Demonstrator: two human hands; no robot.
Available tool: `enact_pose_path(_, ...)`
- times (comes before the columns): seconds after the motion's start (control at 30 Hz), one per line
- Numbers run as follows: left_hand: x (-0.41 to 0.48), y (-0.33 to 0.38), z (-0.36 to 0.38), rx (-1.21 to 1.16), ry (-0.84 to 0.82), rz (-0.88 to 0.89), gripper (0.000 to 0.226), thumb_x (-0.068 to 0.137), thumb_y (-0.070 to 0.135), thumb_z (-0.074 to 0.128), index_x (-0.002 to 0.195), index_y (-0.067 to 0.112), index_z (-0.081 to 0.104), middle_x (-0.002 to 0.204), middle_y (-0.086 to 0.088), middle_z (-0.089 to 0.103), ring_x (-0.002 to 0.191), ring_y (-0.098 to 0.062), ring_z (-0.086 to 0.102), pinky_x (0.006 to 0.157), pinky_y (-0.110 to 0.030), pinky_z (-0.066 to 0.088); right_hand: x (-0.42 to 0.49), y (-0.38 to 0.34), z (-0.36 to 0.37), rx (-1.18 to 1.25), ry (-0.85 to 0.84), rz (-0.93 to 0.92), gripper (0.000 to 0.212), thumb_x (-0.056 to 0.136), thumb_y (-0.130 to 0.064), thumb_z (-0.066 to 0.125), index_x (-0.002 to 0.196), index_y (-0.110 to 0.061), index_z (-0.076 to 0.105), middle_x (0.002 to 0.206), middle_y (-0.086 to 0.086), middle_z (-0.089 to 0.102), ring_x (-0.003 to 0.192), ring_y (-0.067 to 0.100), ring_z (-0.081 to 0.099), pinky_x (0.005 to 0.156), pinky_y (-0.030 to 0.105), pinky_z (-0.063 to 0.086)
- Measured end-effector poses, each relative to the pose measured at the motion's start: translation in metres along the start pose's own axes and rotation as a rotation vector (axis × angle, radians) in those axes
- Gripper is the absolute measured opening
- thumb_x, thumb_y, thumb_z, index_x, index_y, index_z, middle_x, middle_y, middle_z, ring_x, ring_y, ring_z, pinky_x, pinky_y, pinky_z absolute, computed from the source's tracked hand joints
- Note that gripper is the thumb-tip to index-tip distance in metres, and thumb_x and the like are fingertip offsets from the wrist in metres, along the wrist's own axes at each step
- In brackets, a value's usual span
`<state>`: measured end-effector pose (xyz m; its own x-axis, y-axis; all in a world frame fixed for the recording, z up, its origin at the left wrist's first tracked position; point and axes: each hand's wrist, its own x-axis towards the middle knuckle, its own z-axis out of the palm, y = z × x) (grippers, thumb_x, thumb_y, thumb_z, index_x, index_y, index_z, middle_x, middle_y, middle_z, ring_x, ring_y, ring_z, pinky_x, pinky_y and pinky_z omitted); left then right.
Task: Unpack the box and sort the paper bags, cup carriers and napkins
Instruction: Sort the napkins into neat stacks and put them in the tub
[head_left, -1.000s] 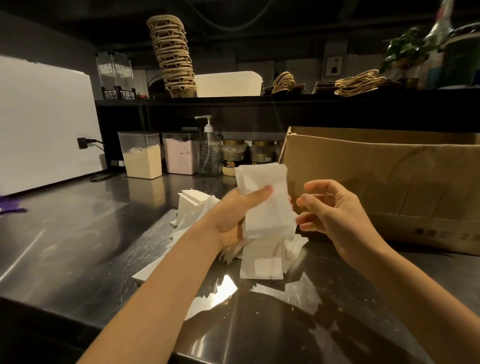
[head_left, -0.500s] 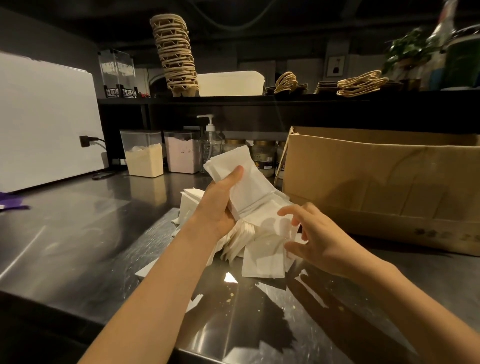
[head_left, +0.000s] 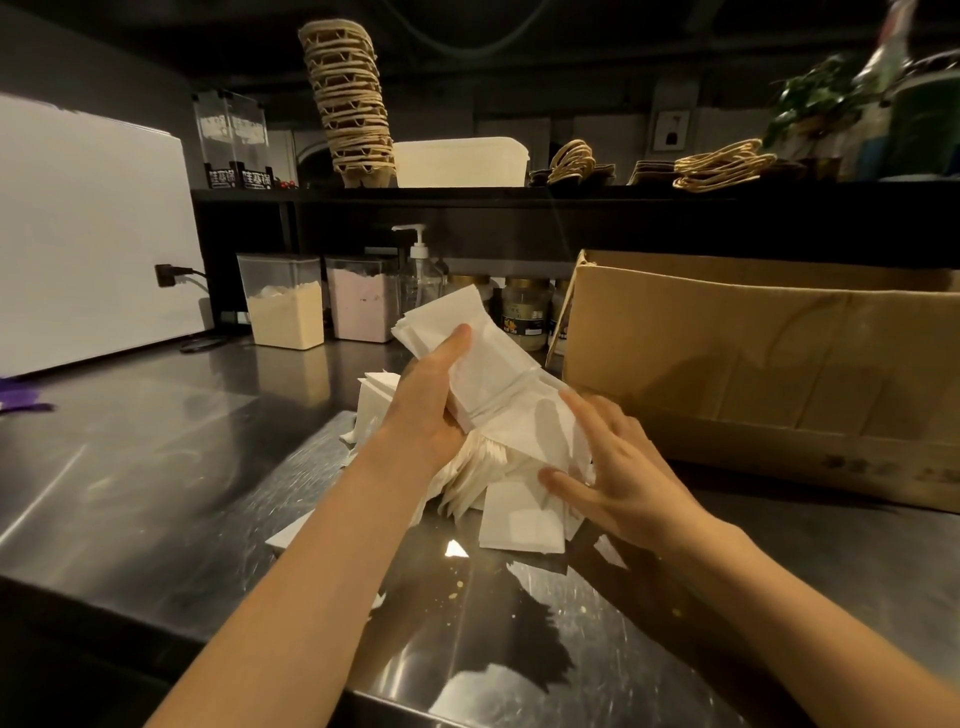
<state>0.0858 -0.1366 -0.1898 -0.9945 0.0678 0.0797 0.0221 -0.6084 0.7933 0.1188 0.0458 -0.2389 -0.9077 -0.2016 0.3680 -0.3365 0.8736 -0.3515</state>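
white chinese characters on the clear holders (head_left: 231, 136) and faded print on the cardboard box (head_left: 753, 364) are illegible.

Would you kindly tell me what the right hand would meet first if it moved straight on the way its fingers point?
Most likely the napkin bundle gripped by the left hand. The right hand points up-left at its lower end and may already touch it; depth is unclear.

Left hand (head_left: 426, 410) is gripping a napkin stack (head_left: 467, 358), thumb on top; right hand (head_left: 618, 478) is pressing beside it, fingers spread
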Motion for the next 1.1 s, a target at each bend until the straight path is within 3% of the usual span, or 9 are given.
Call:
enact_pose_path(0.17, -0.002, -0.002, 0.002, -0.008, -0.009, 0.006, 0.008, 0.094, 0.021, 0.061, 0.101, 0.022, 0.057, 0.096, -0.007, 0.065, 0.093, -0.025, 0.063, 0.084, -0.047, 0.054, 0.002, 0.003, 0.009, -0.089, 0.065, -0.084, 0.051, 0.094, -0.022, 0.057, 0.142, -0.029, 0.04, 0.142, -0.005, 0.046, 0.127, 0.016, 0.042, 0.104, 0.033, 0.039)
enact_pose_path(0.27, 0.0, -0.001, 0.0, -0.002, 0.0, 0.013, 0.012, 0.093, 0.022, 0.062, 0.104, 0.024, 0.056, 0.099, -0.007, 0.064, 0.097, -0.025, 0.062, 0.082, -0.046, 0.055, 0.003, 0.009, 0.007, -0.053, 0.176, -0.07, 0.019, 0.098, -0.022, 0.049, 0.11, -0.026, 0.063, 0.106, -0.006, 0.061, 0.097, 0.012, 0.052, 0.076, 0.023, 0.045)
enact_pose_path(0.37, -0.001, -0.001, 0.0, -0.006, 0.007, 0.017, 0.012, 0.093, 0.022, 0.063, 0.102, 0.023, 0.055, 0.098, -0.006, 0.064, 0.096, -0.025, 0.062, 0.082, -0.046, 0.055, 0.005, 0.011, 0.004, 0.054, 0.209, -0.005, 0.024, 0.1, -0.026, 0.046, 0.08, -0.021, 0.058, 0.084, -0.006, 0.057, 0.077, 0.013, 0.053, 0.065, 0.026, 0.044)
enact_pose_path(0.47, -0.001, 0.001, -0.001, -0.014, 0.01, 0.021, 0.015, 0.092, 0.022, 0.064, 0.103, 0.024, 0.054, 0.099, -0.007, 0.063, 0.096, -0.024, 0.062, 0.082, -0.046, 0.056, 0.004, 0.009, -0.003, 0.199, 0.316, 0.062, 0.031, 0.097, -0.03, 0.051, 0.071, -0.016, 0.06, 0.081, -0.004, 0.059, 0.072, 0.011, 0.056, 0.064, 0.027, 0.049)
enact_pose_path(0.6, -0.001, 0.002, -0.001, 0.001, 0.01, 0.015, 0.017, 0.092, 0.024, 0.064, 0.105, 0.025, 0.053, 0.102, -0.007, 0.062, 0.098, -0.025, 0.062, 0.075, -0.044, 0.057, 0.002, 0.007, -0.012, 0.17, 0.474, -0.013, 0.022, 0.09, -0.023, 0.063, 0.077, -0.006, 0.065, 0.077, -0.002, 0.059, 0.072, 0.012, 0.055, 0.062, 0.026, 0.052)
enact_pose_path(0.7, -0.002, 0.001, 0.0, -0.003, 0.005, 0.004, 0.017, 0.092, 0.024, 0.064, 0.105, 0.025, 0.054, 0.102, -0.008, 0.062, 0.098, -0.026, 0.062, 0.076, -0.045, 0.057, 0.0, 0.003, -0.014, 0.117, 0.483, -0.097, 0.013, 0.085, -0.012, 0.068, 0.076, -0.009, 0.059, 0.077, -0.002, 0.057, 0.067, 0.011, 0.054, 0.053, 0.023, 0.049)
enact_pose_path(0.83, -0.003, 0.002, 0.001, -0.015, 0.012, 0.006, 0.012, 0.092, 0.022, 0.064, 0.101, 0.022, 0.056, 0.098, -0.008, 0.064, 0.096, -0.026, 0.063, 0.079, -0.046, 0.056, -0.001, -0.005, -0.011, 0.035, 0.372, -0.211, 0.024, 0.079, -0.001, 0.069, 0.074, -0.017, 0.052, 0.079, -0.007, 0.053, 0.068, 0.009, 0.05, 0.055, 0.022, 0.044)
enact_pose_path(1.0, -0.004, 0.002, 0.002, 0.006, 0.0, 0.022, 0.009, 0.093, 0.022, 0.062, 0.099, 0.025, 0.055, 0.097, -0.006, 0.062, 0.094, -0.024, 0.062, 0.078, -0.044, 0.056, -0.008, -0.009, -0.007, 0.054, 0.119, -0.248, 0.026, 0.081, -0.014, 0.073, 0.101, -0.026, 0.062, 0.103, -0.012, 0.059, 0.091, 0.007, 0.056, 0.077, 0.025, 0.053)
enact_pose_path(1.1, -0.005, 0.002, 0.002, 0.007, -0.008, 0.023, 0.009, 0.094, 0.023, 0.061, 0.099, 0.025, 0.054, 0.097, -0.006, 0.062, 0.094, -0.024, 0.062, 0.08, -0.044, 0.055, -0.01, -0.011, -0.006, 0.028, -0.008, -0.249, 0.028, 0.083, -0.02, 0.072, 0.107, -0.032, 0.064, 0.111, -0.013, 0.057, 0.098, 0.006, 0.053, 0.083, 0.023, 0.051)
